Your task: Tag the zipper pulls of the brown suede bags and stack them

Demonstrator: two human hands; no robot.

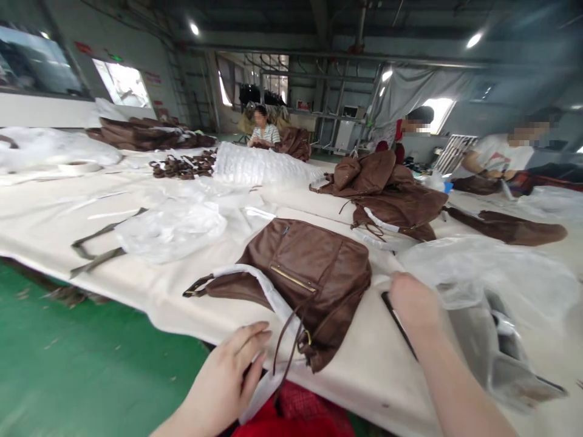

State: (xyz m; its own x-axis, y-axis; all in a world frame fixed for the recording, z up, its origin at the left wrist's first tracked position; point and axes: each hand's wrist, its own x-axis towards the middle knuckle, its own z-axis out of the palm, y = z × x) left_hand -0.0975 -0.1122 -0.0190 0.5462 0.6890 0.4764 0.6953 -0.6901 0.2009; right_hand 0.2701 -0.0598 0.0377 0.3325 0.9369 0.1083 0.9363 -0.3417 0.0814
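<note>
A brown leather bag lies on the cloth-covered table in front of me, its gold zipper facing up. A strap wrapped in white film curves over its left side, and thin brown cords hang toward the table edge. My left hand is beside the bag's lower left, fingers loosely bent and thumb apart, with nothing visible in it. To the right of the bag, my right hand has its fingers curled down; what they hold, if anything, is hidden. A dark, thin-edged flat object lies beside that hand.
Clear plastic bags lie at right, another plastic sheet at left with dark green straps. More brown bags are piled behind. A bubble-wrap roll lies further back. Several people work across the table.
</note>
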